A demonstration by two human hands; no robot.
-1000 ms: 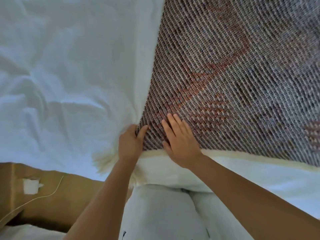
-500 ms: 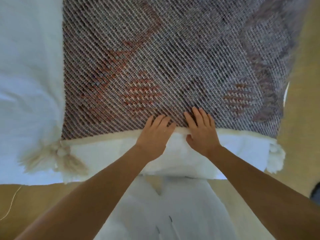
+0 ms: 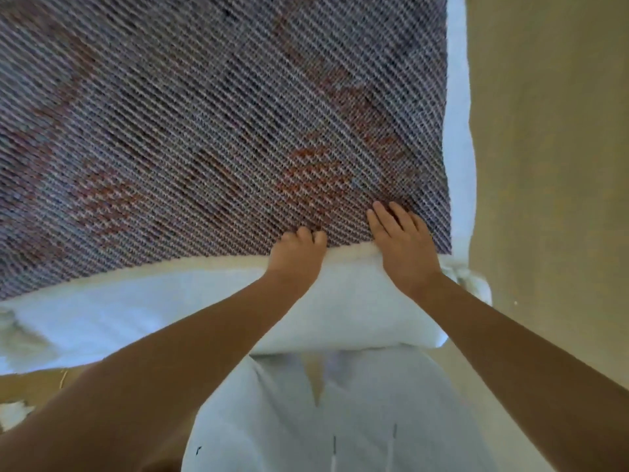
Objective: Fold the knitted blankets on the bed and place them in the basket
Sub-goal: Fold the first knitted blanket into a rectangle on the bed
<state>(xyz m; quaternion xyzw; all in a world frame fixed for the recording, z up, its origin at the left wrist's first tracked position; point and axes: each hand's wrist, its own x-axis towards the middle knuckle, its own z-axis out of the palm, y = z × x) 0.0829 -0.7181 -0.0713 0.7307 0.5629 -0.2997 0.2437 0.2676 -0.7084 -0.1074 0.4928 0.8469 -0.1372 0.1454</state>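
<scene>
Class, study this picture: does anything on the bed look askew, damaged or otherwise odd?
Nothing stands out. The knitted blanket lies flat on the bed, its near edge under the left hand and right hand.

blanket (image 3: pixel 204 131) cut off top, left | left fingertips perhaps curled under

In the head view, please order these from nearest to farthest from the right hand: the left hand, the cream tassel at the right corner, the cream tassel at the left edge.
From the right hand:
1. Cream tassel at the right corner, just right of the wrist.
2. Left hand, to the left, gripping the blanket's hem; close to call with the first.
3. Cream tassel at the left edge, far left.
</scene>
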